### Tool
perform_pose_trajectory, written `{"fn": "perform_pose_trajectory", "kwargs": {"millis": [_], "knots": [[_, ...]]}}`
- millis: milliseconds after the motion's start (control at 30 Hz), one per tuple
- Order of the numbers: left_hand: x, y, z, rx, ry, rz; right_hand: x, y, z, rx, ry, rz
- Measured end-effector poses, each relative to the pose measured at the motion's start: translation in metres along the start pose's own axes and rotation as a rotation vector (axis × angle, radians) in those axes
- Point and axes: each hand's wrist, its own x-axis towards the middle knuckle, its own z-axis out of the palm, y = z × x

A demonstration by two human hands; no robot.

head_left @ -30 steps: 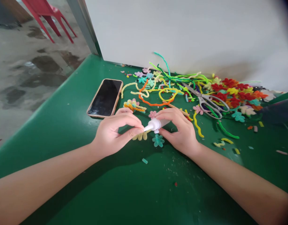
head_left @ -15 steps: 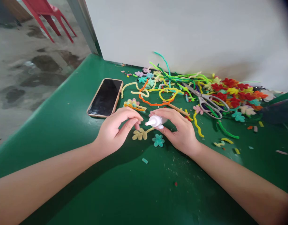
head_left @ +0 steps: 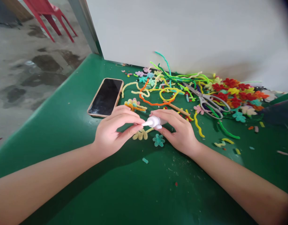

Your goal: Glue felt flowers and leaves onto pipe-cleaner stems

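Observation:
My right hand point(head_left: 180, 129) is wrapped round a small white glue bottle point(head_left: 154, 121), which lies tilted with its pointed nozzle toward the left. The thumb and forefinger of my left hand point(head_left: 115, 128) pinch the tip of that nozzle. Just below the bottle, a pale yellow pipe-cleaner sprig point(head_left: 140, 134) rests on the green table, partly covered by the hands. A teal pipe-cleaner flower point(head_left: 159, 140) lies beside it. Behind my left fingers sits a multicoloured pipe-cleaner piece point(head_left: 134, 104).
A phone point(head_left: 106, 97) lies at the left. Grey-handled scissors point(head_left: 210, 104) rest near loose pipe cleaners point(head_left: 169, 93) and a heap of red flowers point(head_left: 234, 90). A wooden stick point(head_left: 178, 109) lies behind my right hand. A white wall point(head_left: 181, 31) borders the green table point(head_left: 87, 193).
My left fingers have moved right and closed on the nozzle tip; before, they were a little apart from it. The right hand and bottle have hardly moved.

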Motion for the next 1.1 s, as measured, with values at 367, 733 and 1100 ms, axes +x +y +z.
{"fn": "perform_pose_trajectory", "kwargs": {"millis": [367,733,1100], "knots": [[0.0006,-0.0022,-0.0004,-0.03,0.057,-0.082,0.0006,-0.0056,-0.0028,-0.056,-0.043,-0.082],[0.0015,-0.0006,0.0006,0.036,-0.011,0.004,-0.0025,0.0003,0.0,-0.053,0.001,0.017],[0.001,-0.0015,0.0004,0.036,-0.043,-0.005,-0.002,0.0002,-0.0001,-0.073,0.047,0.008]]}}
